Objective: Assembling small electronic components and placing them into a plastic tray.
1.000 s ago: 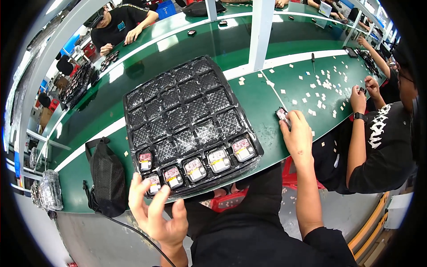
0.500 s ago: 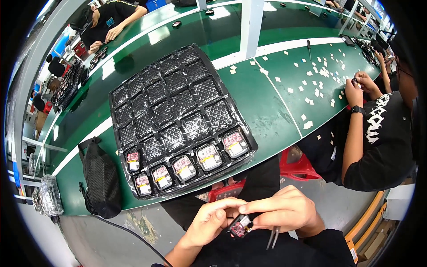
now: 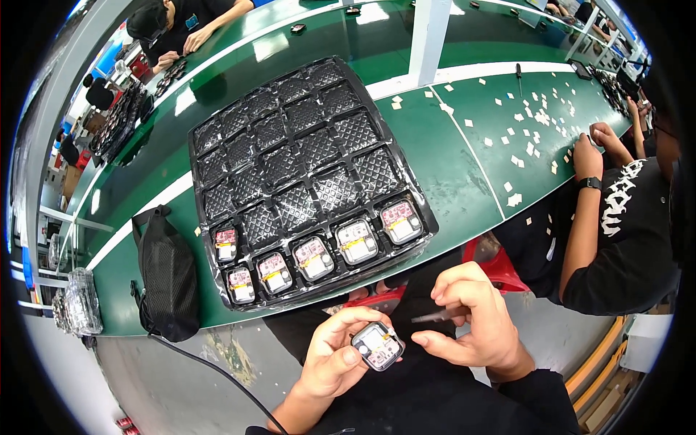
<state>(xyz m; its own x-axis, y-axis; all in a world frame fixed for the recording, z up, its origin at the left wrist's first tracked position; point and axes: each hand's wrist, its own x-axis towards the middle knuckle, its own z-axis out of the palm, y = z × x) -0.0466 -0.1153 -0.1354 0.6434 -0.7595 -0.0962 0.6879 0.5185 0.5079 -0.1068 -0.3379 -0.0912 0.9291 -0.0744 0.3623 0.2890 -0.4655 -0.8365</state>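
My left hand [image 3: 330, 355] is closed round the edge of a small square electronic device [image 3: 378, 348], its open side up, baring a pale board with a white block and a yellow strip. To its right, my right hand [image 3: 478, 326] is apart from the device. Its fingers are curled round a pair of tweezers [image 3: 433, 317], blurred by motion, pointing left. Beyond my hands, a black plastic tray [image 3: 296, 206] lies on the green bench. Several similar open devices [image 3: 313, 258] sit in its nearest row, and one more [image 3: 226, 245] at the left of the row behind.
A black mesh bag [image 3: 167, 275] lies left of the tray. Small pale squares [image 3: 533, 116] are scattered on the bench [image 3: 464, 177] at right, with a screwdriver [image 3: 518, 78] beyond. A co-worker [image 3: 616, 232] sits at right, another [image 3: 181, 29] across. A grey post [image 3: 429, 43] rises behind the tray.
My right hand has drawn away from the device and lifted, swinging the tweezers to point left. The device has turned in my left hand, so more of its open side shows.
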